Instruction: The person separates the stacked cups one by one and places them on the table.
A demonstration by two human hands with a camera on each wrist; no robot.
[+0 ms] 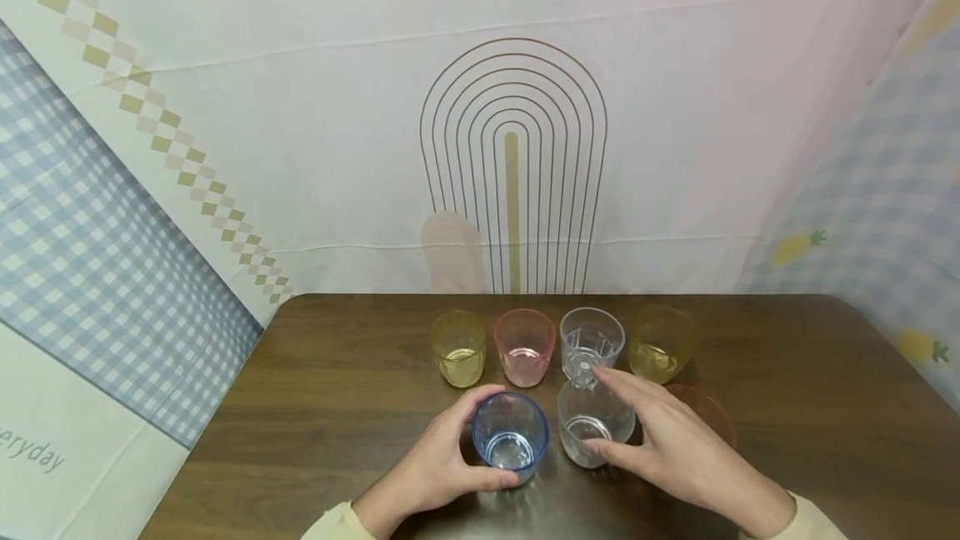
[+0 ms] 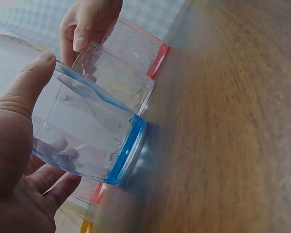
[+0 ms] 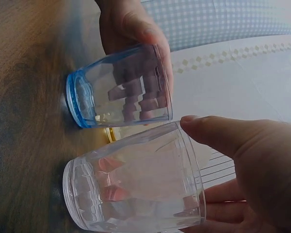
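Near the table's front, my left hand grips a blue-tinted tumbler, thumb on the near side and fingers round the far side. In the left wrist view the thick blue base of this tumbler sits at or just over the tabletop; I cannot tell which. To its right, my right hand holds a clear tumbler near the rim. The right wrist view has the thumb at the rim of this clear tumbler and fingers across from it. Both tumblers stand upright, side by side, a small gap between them.
Behind, a row holds a yellow tumbler, a pink tumbler, another clear tumbler and a second yellow tumbler. A red-tinted tumbler is partly hidden by my right hand. The brown wooden table meets a patterned cloth backdrop.
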